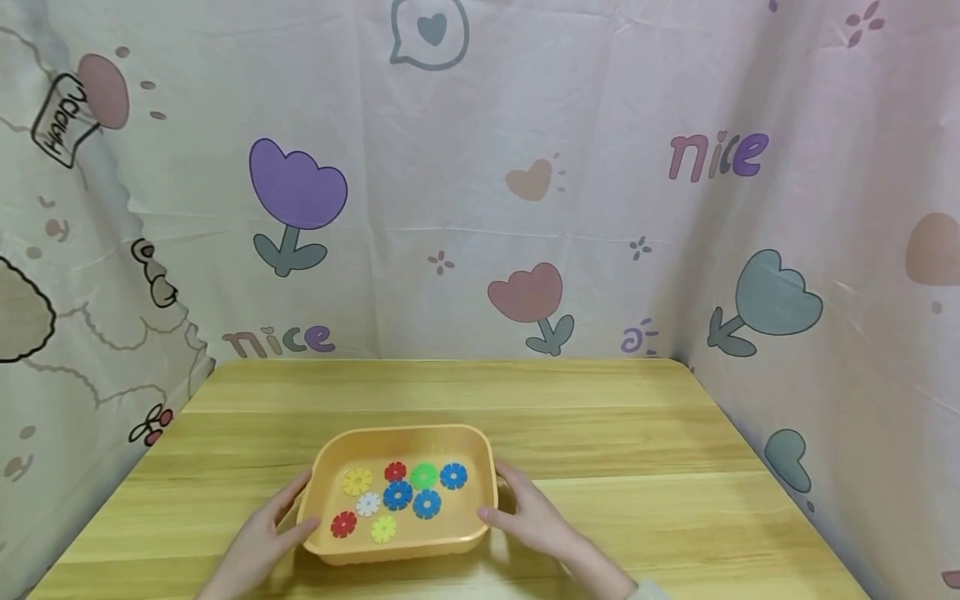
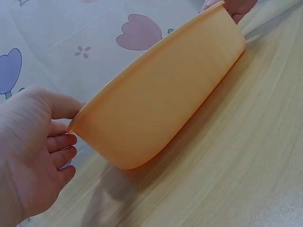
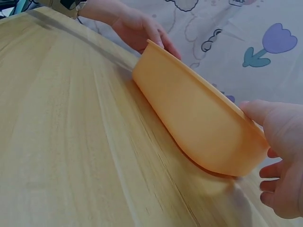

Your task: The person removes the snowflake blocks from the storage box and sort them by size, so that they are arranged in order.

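Note:
A shallow orange plastic basin sits near the front of the table, with several notched plastic discs lying flat on its floor. Among these are a red disc, a white disc, a green disc and a blue disc. My left hand grips the basin's left end, thumb over the rim and fingers on the outside. At the opposite end my right hand holds the rim the same way. Both wrist views show the basin's plain outer wall; its contents are hidden there.
The wooden table extends behind the basin and to both sides. A pale printed curtain hangs behind the table and along its left and right sides.

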The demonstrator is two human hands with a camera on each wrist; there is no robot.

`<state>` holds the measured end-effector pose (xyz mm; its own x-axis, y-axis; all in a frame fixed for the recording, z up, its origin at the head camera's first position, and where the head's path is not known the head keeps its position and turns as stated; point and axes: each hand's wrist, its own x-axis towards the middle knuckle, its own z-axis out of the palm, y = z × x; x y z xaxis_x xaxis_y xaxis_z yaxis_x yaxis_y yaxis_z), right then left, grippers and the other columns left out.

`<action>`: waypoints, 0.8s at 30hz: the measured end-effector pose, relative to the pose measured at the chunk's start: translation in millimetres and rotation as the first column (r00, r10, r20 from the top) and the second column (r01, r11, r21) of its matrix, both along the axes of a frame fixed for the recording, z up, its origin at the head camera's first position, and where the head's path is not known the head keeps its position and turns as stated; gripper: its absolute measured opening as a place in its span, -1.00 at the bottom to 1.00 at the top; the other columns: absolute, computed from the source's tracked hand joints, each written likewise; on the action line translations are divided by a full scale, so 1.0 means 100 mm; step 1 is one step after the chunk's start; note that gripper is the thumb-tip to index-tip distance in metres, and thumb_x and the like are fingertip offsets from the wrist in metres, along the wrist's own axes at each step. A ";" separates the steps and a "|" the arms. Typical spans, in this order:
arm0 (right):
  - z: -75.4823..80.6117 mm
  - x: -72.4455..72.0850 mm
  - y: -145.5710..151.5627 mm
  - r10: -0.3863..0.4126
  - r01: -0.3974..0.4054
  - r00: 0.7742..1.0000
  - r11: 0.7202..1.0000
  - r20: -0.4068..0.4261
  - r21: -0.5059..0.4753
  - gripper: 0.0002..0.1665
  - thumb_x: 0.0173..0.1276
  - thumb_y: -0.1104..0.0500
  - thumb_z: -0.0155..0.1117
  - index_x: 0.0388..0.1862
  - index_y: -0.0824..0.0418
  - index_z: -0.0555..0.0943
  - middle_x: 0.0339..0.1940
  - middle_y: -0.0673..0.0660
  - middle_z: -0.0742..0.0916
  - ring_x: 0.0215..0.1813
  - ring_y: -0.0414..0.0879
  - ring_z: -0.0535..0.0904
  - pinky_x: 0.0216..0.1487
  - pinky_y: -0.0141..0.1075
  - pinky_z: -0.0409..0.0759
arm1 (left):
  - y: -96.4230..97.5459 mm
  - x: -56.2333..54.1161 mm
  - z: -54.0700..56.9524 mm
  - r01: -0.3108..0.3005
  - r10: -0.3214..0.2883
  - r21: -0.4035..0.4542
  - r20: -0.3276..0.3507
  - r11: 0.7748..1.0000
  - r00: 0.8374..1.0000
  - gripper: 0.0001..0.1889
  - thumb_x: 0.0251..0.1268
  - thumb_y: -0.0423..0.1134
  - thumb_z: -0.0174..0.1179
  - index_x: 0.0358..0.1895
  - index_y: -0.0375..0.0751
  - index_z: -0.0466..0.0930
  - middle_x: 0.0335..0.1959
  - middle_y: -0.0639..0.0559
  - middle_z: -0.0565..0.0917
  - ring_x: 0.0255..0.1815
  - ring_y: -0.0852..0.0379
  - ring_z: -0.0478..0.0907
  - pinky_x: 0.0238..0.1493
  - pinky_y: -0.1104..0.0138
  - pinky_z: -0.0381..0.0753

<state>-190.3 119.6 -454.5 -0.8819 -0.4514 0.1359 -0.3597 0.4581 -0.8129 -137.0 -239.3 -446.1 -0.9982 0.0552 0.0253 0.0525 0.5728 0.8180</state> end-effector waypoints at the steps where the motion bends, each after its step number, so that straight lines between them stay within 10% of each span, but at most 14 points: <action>1: 0.01 0.01 0.00 0.003 -0.003 1.000 1.000 -0.001 0.001 -0.18 0.22 -0.02 0.30 0.36 0.31 0.25 0.29 0.35 0.38 0.30 0.34 0.23 0.14 0.38 0.16 | 0.00 0.00 0.00 0.003 -0.003 -0.003 -0.004 1.000 1.000 -0.29 0.29 -0.22 0.15 0.35 -0.55 0.05 0.31 -0.55 0.09 0.26 -0.51 0.07 0.18 -0.21 0.17; 13: 0.14 -0.03 0.10 -0.028 0.029 0.999 0.999 -0.017 0.043 -0.18 0.29 0.00 0.23 0.35 0.44 0.19 0.27 0.45 0.37 0.26 0.38 0.27 0.14 0.30 0.27 | 0.01 0.01 0.02 0.007 -0.010 0.027 0.091 1.000 0.996 -0.21 0.29 -0.13 0.14 0.40 -0.48 -0.06 0.36 -0.52 -0.01 0.29 -0.51 -0.02 0.21 -0.24 0.10; 24: 0.42 -0.29 -0.19 -0.052 0.044 0.996 0.992 -0.065 -0.122 -0.25 0.23 0.10 0.31 0.28 0.46 0.29 0.18 0.38 0.49 0.21 0.23 0.40 0.22 0.03 0.35 | 0.06 0.03 0.00 -0.017 0.003 0.081 0.167 0.997 0.986 -0.05 0.21 -0.10 0.22 0.44 -0.43 -0.23 0.39 -0.50 -0.11 0.35 -0.43 -0.09 0.24 -0.26 -0.05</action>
<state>-219.7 100.9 -412.8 -0.8890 -0.3853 0.2475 -0.3963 0.3763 -0.8375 -134.1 -232.9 -446.4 -0.9893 0.0502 -0.1369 -0.0934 0.5031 0.8592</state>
